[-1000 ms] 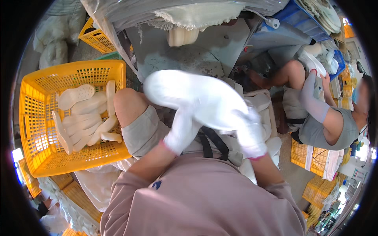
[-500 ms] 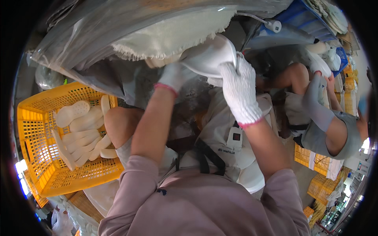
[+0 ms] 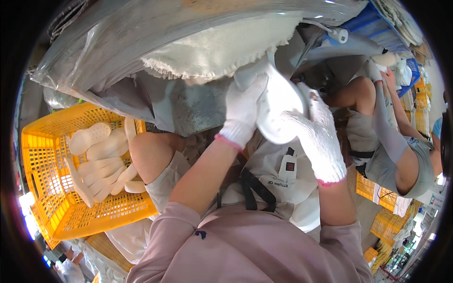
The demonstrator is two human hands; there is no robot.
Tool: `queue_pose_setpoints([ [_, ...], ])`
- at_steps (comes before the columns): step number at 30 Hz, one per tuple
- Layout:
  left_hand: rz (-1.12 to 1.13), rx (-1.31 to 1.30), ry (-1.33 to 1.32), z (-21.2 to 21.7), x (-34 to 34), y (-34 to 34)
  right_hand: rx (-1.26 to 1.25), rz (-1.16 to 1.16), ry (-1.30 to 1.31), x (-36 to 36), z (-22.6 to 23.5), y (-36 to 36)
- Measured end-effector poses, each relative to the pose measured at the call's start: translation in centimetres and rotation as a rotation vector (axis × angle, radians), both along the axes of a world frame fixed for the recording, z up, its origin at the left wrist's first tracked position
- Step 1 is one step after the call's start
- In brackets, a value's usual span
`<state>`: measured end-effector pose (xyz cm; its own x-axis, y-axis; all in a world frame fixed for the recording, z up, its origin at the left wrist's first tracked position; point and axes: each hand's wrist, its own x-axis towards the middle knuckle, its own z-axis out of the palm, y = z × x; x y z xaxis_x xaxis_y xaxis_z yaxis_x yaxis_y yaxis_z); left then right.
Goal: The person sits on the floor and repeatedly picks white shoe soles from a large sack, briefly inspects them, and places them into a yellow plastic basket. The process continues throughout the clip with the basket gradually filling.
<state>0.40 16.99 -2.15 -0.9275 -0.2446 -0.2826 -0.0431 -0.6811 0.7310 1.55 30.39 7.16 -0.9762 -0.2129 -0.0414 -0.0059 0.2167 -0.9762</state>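
Observation:
A white shoe insole hangs between my hands just under a fringed, cream-coloured cloth wheel. It is tilted, its rounded end pointing down toward my lap and its upper end close to the wheel's frayed rim; I cannot tell whether they touch. Gloved in white knit, my left hand grips the left edge, thumb along its surface. On the opposite edge my right hand, gloved alike, has its thumb over the face, with the other fingers partly hidden behind.
At my left knee a yellow plastic basket holds several white insoles. Grey plastic sheeting drapes around the wheel. More white pieces lie by my lap. A co-worker's arm is at the right, near a blue crate.
The insole has turned from lying crosswise to hanging more upright, and has come lower and to the right. My left hand has moved right onto its edge; my right hand has shifted right and down.

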Motion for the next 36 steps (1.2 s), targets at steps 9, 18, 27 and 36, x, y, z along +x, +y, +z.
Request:
queue_pose_setpoints([
  [9,-0.285,-0.001,-0.252,-6.4,-7.2,-7.7,0.356,-0.245,0.252,-5.5,-2.5,-2.3],
  [18,-0.478,-0.67,-0.094,-0.7,3.6,-7.7,0.18,-0.101,0.005,-8.7,-2.1,-4.2],
  [27,-0.455,0.054,-0.2,-1.5,-0.7,-6.0,1.331,0.452,0.957,2.2,0.2,-0.3],
  [36,0.11,0.92,0.164,-5.6,-1.4,-9.3,0.983,0.293,0.91,4.2,-1.7,-9.3],
])
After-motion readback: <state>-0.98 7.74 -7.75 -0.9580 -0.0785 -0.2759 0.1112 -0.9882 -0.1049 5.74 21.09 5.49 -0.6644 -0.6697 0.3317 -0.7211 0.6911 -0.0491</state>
